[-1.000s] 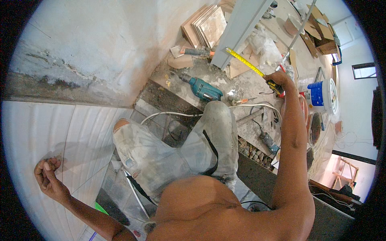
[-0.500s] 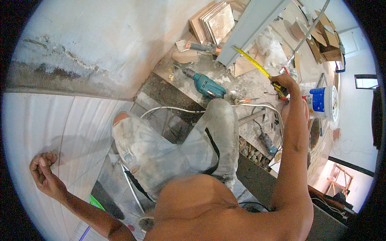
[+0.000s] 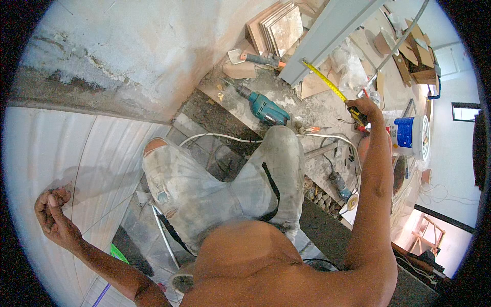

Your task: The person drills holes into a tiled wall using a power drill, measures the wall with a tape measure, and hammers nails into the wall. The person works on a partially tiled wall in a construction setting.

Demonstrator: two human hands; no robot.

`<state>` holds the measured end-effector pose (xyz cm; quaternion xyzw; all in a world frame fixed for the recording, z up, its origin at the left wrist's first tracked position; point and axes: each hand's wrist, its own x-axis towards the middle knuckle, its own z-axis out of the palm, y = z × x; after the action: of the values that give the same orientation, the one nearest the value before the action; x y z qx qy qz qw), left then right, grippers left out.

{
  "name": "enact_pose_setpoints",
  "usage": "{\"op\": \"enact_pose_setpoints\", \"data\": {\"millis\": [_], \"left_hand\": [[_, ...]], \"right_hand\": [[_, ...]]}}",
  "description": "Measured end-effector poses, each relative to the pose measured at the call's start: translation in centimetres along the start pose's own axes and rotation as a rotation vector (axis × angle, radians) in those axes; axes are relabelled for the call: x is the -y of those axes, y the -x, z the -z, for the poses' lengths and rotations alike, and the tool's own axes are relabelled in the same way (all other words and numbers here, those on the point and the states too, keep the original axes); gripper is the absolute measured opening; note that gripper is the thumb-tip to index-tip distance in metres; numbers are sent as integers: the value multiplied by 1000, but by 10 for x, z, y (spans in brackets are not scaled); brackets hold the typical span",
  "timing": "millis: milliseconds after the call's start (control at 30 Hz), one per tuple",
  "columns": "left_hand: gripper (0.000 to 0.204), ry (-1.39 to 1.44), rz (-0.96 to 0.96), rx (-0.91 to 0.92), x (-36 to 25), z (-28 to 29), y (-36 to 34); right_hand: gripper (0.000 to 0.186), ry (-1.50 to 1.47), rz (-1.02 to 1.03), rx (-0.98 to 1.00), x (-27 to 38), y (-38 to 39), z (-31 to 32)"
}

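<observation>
My right hand point(image 3: 364, 109) is wrapped round a tape measure point(image 3: 361, 117) with a black and yellow case. Its yellow blade point(image 3: 330, 83) stretches out up and left, and its tip meets the edge of a long pale grey beam or frame piece point(image 3: 327, 37). At the far left, my left hand point(image 3: 55, 214) is raised beside the white tiled wall point(image 3: 110, 153), fingers curled and thumb pressed against them. Whatever those fingers may hold is hidden.
A teal power drill point(image 3: 267, 108) lies beyond my knees. Nearby are stacked tiles point(image 3: 281, 29), an orange-handled tool point(image 3: 260, 60), a white cable point(image 3: 220, 136), and an angle grinder point(image 3: 339, 183). A white bucket point(image 3: 417, 137) with a blue label stands right of my forearm.
The view has shifted slightly. Both hands keep nearly the same pose, and the tape's blade still reaches the beam's edge.
</observation>
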<state>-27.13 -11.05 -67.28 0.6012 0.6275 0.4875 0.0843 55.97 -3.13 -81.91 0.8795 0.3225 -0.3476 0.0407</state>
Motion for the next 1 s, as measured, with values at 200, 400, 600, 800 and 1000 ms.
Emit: {"op": "enact_pose_setpoints", "data": {"millis": [200, 400, 600, 800, 1000], "left_hand": [[20, -18, 33, -27, -1, 0, 1], [20, -16, 37, -19, -1, 0, 1], [20, 2, 35, -4, 2, 2, 0], [21, -54, 33, -11, 4, 4, 0], [21, -58, 14, -24, 5, 4, -1]], "right_hand": [[40, 42, 18, -30, 6, 7, -1], [43, 57, 24, -39, 8, 10, -1], [42, 56, 48, -33, 6, 7, 1], [42, 23, 20, -42, 3, 5, -2], [36, 32, 22, 10, -1, -5, -3]]}}
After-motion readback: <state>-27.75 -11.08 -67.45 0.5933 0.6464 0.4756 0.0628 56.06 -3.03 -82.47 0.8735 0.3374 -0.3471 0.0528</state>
